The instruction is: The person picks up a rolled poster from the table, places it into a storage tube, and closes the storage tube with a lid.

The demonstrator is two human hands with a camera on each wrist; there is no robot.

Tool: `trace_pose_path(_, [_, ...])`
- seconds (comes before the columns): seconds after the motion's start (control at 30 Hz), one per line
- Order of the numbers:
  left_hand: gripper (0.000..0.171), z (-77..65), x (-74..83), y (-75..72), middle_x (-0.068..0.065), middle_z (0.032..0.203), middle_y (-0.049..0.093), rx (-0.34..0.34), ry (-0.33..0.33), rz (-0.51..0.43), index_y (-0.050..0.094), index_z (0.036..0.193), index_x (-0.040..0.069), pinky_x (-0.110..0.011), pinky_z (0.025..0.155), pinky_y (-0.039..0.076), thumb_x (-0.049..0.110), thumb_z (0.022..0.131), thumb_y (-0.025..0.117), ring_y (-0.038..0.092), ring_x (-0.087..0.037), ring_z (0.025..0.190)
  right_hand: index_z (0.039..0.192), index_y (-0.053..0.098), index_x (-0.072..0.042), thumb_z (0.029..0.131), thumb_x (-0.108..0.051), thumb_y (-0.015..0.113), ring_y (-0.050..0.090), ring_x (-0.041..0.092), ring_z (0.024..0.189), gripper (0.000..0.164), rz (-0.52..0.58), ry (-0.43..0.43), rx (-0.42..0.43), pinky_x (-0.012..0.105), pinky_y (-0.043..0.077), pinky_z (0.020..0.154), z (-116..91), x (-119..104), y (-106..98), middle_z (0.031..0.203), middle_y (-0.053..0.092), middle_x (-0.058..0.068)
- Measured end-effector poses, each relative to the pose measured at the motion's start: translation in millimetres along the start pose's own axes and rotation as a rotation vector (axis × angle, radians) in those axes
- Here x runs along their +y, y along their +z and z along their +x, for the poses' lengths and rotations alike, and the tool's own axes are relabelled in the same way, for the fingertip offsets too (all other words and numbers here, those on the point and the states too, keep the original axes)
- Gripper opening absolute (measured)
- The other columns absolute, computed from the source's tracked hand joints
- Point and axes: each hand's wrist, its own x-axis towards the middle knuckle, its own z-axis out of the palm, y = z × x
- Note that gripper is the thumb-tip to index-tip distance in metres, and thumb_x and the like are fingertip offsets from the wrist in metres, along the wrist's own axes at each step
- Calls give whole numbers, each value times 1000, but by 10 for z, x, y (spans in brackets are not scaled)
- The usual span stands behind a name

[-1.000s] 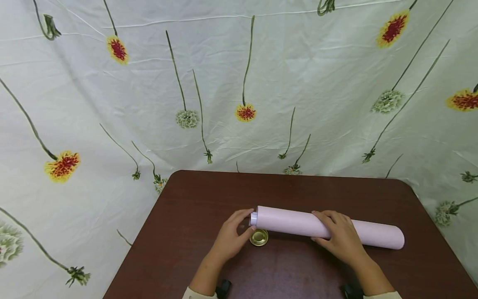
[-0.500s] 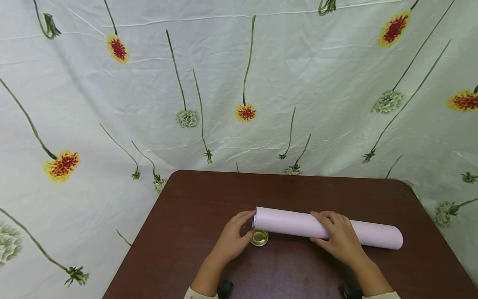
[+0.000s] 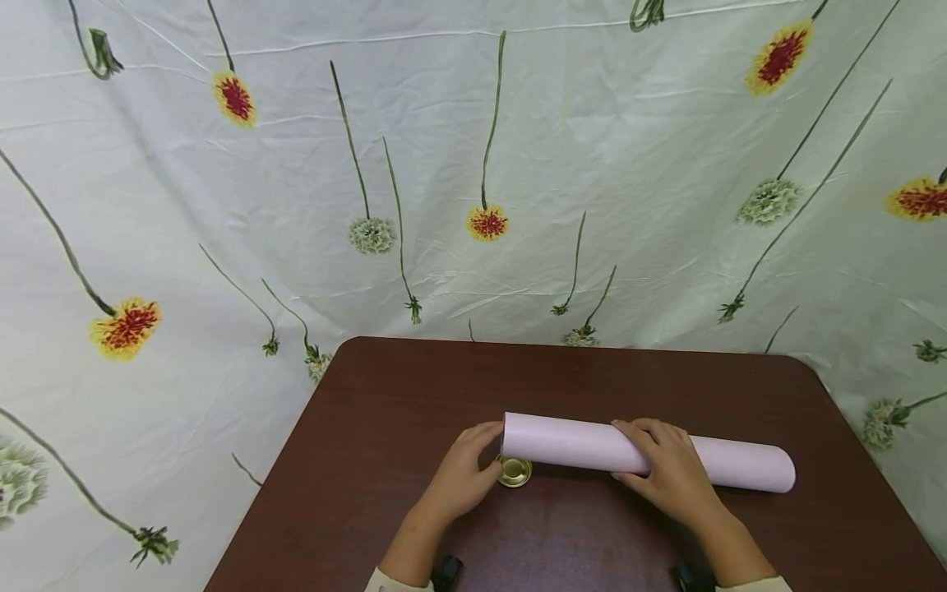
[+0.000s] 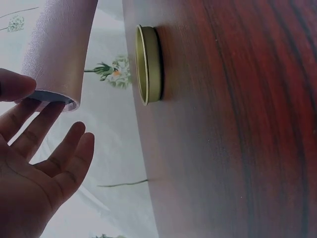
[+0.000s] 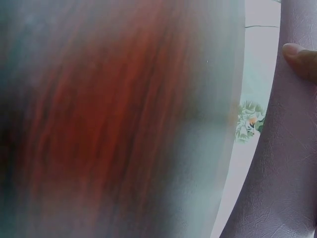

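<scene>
A long pink cardboard tube [image 3: 570, 440] is held slightly tilted above the table. My right hand [image 3: 669, 473] grips it near its middle, thumb on the near side and fingers over the top. In the right wrist view only the thumb [image 5: 302, 62] shows against the tube. At the tube's left end is my left hand [image 3: 462, 469], its thumb and fingertips touching the open rim. The left wrist view shows two fingers of the left hand [image 4: 29, 173] at the opening, the others spread loosely. A round gold metal lid [image 4: 154, 64] lies just below that end.
The dark brown wooden table [image 3: 414, 386] has rounded far corners. Behind it hangs a pale cloth [image 3: 666, 164] printed with flowers.
The pale rolled sheet sticking out of the tube's left end has gone inside, the left hand following it to the rim. The tube has shifted slightly left.
</scene>
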Motion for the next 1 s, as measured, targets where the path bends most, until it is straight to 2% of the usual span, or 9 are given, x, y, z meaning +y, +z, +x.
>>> trace_pose_path(0.3, [56, 14, -6, 12, -10, 141, 61, -7, 29, 10, 61, 140, 10, -53, 107, 46, 7, 84, 66, 55, -29, 133, 135, 63, -17, 63, -34, 95, 62, 34, 106, 81, 2, -7, -5, 53, 42, 91, 19, -12, 2, 114, 64, 6])
trace_pose_path(0.4, [57, 8, -1, 2, -9, 142, 61, 1, 20, -6, 60, 140, 10, -53, 108, 46, 7, 83, 65, 54, -29, 134, 136, 62, -17, 63, -35, 95, 62, 34, 106, 82, -3, -12, -6, 54, 42, 91, 29, -8, -5, 113, 64, 7])
trace_pose_path(0.53, [53, 3, 15, -27, -3, 140, 62, 46, -1, -54, 62, 138, 13, -51, 107, 47, 6, 86, 64, 56, -25, 134, 136, 62, -17, 63, -35, 95, 62, 34, 107, 82, -6, -12, -9, 54, 42, 91, 34, 6, -27, 114, 64, 6])
trace_pose_path(0.73, [41, 16, 9, -59, 1, 129, 65, 114, -18, -120, 66, 130, 14, -43, 96, 55, 3, 91, 62, 64, -22, 120, 137, 61, -16, 63, -33, 95, 62, 35, 108, 83, -5, -3, -16, 55, 42, 92, 30, 28, -69, 114, 64, 7])
trace_pose_path(0.8, [40, 16, -1, -64, 0, 128, 65, 107, -34, -110, 65, 130, 13, -42, 94, 56, 4, 91, 63, 64, -22, 119, 137, 61, -16, 64, -33, 95, 62, 35, 108, 82, -3, 0, -19, 55, 42, 92, 29, 34, -81, 114, 64, 7])
trace_pose_path(0.87, [40, 20, -19, -62, -1, 128, 65, 89, -37, -60, 65, 131, 11, -43, 93, 56, 6, 91, 66, 64, -23, 118, 137, 61, -16, 64, -32, 95, 62, 35, 107, 82, -2, 2, -20, 55, 42, 92, 28, 40, -93, 114, 64, 7])
trace_pose_path(1.0, [47, 32, -50, -55, -6, 131, 65, 15, -29, 51, 62, 136, 9, -47, 99, 52, 10, 90, 71, 61, -27, 124, 136, 61, -15, 63, -32, 95, 62, 35, 106, 82, -3, 0, -19, 55, 43, 90, 29, 49, -121, 113, 64, 8])
